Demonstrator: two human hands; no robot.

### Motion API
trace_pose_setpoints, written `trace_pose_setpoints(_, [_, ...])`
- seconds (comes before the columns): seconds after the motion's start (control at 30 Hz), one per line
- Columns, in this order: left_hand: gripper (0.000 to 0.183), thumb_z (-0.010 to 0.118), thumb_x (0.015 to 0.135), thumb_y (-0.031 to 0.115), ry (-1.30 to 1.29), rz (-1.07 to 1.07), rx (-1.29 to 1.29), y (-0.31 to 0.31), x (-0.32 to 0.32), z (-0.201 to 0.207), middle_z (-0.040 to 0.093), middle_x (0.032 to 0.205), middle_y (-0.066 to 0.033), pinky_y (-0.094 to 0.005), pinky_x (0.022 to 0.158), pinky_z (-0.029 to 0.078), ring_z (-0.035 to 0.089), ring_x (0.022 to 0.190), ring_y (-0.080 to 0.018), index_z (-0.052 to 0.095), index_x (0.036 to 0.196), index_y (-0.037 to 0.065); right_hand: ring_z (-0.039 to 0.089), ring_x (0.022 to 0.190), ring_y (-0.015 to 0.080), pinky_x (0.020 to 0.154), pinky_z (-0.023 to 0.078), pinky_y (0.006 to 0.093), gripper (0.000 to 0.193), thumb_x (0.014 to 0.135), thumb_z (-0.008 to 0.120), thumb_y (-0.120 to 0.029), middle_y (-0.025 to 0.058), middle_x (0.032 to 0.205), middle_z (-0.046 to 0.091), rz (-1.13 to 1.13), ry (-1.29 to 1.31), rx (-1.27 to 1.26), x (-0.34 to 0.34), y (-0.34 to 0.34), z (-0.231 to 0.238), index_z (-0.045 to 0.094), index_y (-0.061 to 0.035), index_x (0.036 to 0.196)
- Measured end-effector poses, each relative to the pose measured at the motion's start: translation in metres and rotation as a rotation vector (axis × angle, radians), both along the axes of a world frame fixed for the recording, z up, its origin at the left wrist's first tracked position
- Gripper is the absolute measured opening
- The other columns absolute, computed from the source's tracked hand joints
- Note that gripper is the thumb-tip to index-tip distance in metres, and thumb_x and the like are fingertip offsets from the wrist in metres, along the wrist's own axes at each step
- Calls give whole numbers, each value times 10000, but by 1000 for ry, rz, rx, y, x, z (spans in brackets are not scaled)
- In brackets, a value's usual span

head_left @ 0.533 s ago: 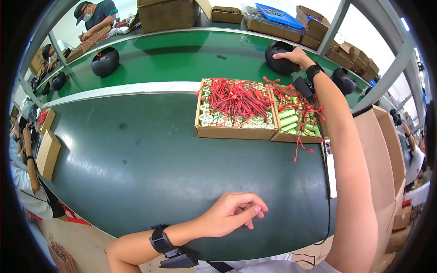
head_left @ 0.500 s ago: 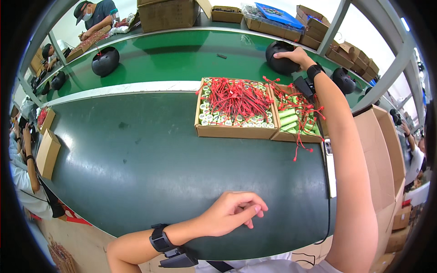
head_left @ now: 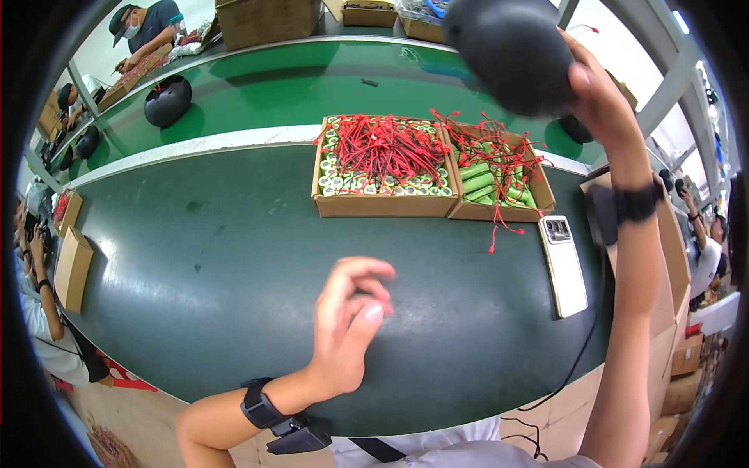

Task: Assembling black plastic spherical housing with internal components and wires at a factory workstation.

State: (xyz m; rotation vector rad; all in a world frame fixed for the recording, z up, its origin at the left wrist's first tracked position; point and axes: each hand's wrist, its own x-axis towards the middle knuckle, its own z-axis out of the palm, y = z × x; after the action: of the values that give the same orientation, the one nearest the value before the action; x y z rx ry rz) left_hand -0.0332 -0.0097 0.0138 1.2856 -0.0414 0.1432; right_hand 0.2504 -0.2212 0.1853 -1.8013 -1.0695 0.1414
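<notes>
A rounded black plastic shell (head_left: 511, 58) is up in the air at the upper right, gripped along its right side by my right hand (head_left: 605, 97). Its far side is cut off by the frame's top edge. Over the dark green table (head_left: 234, 265) hovers my left hand (head_left: 347, 320), empty, fingers apart, loosely curled and a little blurred. Beyond it stands a cardboard box of upright battery cells (head_left: 382, 207) heaped with red and black wires. Touching that box on the right is a smaller box of green battery cells (head_left: 499, 210), its red-tipped leads hanging over the front.
A pale phone (head_left: 566, 269) lies right of the boxes. Behind runs a green conveyor belt (head_left: 257, 93) carrying another black shell (head_left: 168, 101). An open carton (head_left: 675, 273) stands at the right. People work at the far left and right.
My right hand has lifted the black shell off the belt and brought it nearer. My left hand has risen up and left over the table. The view has shifted slightly.
</notes>
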Motion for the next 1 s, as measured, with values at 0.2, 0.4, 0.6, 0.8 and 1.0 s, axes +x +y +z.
trace_pose_setpoints(0.2, [742,406,829,580,-295,461,-105,4,5,19,432,1301,-200,-399,1024,313,450,1173,-267,390,1263,-22,436,1246,267,1058,311,358,1203,411,905,-359,171,1353,408,319,-112,-256,-157,29,-35,306,33,1379])
trace_pose_setpoints(0.4, [691,402,855,482,-227,82,39,14,13,16,501,1262,-210,-349,1020,345,491,1182,-258,438,1253,-82,428,1239,323,1040,338,379,1161,426,896,-324,188,1341,387,367,28,-274,-173,39,-95,311,2,1375])
trace_pose_setpoints(0.6, [813,431,850,591,-173,-42,158,20,21,16,445,1344,-208,-365,1038,336,456,1235,-276,419,1309,-79,335,1319,319,1081,289,405,1213,447,914,-399,208,1410,320,329,60,133,-169,34,-140,276,14,1392])
trace_pose_setpoints(0.8, [935,435,798,707,-158,31,197,13,12,14,400,1371,-226,-397,1061,318,412,1269,-303,411,1316,-72,345,1305,355,1066,299,442,1182,450,907,-411,219,1399,340,397,1,176,-161,33,-150,305,2,1380])
trace_pose_setpoints(1.0, [804,621,747,458,-125,34,270,13,15,18,391,1378,-232,-410,1073,306,402,1279,-314,404,1318,-64,321,1324,344,1071,293,433,1113,554,851,-474,222,1414,316,429,21,181,-155,30,-156,295,15,1385])
